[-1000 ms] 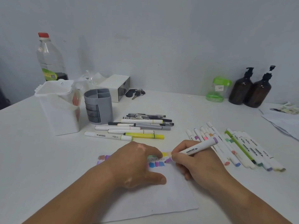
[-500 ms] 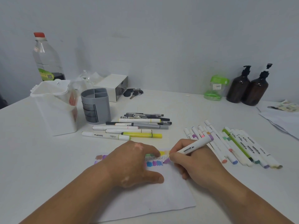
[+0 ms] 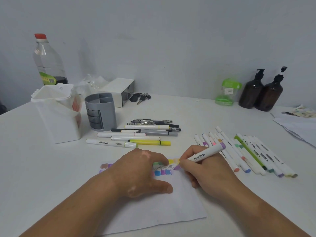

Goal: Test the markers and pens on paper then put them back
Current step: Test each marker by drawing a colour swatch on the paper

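Testing one purple marker [image 3: 205,153] on one paper [image 3: 179,207].
Your right hand [image 3: 205,173] pinches it; your left hand [image 3: 140,171], fingers spread flat, presses the paper.

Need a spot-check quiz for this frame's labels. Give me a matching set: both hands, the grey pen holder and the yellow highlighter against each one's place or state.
Things
1. left hand
2. right hand
3. grey pen holder
4. yellow highlighter

Place or state
a. lies on the table beyond the paper
b. presses flat on the paper
c. stands upright beside the white container
d. grips the purple marker, tip on the paper

Pairs: 1-b, 2-d, 3-c, 4-a
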A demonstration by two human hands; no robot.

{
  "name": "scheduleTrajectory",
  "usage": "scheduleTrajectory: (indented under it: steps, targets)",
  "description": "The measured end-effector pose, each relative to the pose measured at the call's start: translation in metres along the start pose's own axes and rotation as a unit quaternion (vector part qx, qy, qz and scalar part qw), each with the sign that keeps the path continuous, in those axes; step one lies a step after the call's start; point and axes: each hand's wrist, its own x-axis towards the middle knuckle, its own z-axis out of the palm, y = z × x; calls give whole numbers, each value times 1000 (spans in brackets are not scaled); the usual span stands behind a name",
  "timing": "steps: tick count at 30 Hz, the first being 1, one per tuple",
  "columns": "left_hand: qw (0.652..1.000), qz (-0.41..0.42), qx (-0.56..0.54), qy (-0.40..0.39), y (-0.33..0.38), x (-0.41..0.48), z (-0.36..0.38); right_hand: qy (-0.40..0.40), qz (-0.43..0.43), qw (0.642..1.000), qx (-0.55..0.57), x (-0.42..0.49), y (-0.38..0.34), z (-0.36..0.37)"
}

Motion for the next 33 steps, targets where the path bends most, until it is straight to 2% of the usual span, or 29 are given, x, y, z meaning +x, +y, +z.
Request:
scheduleTrajectory:
  steps: [14, 33]
  targets:
    - [1000, 7, 6, 5, -1, 0, 0, -3, -13, 1000, -19, -3, -2, 0]
    - [1000, 6, 3, 2, 1, -2, -2, -12, -28, 999, 19, -4, -1, 1]
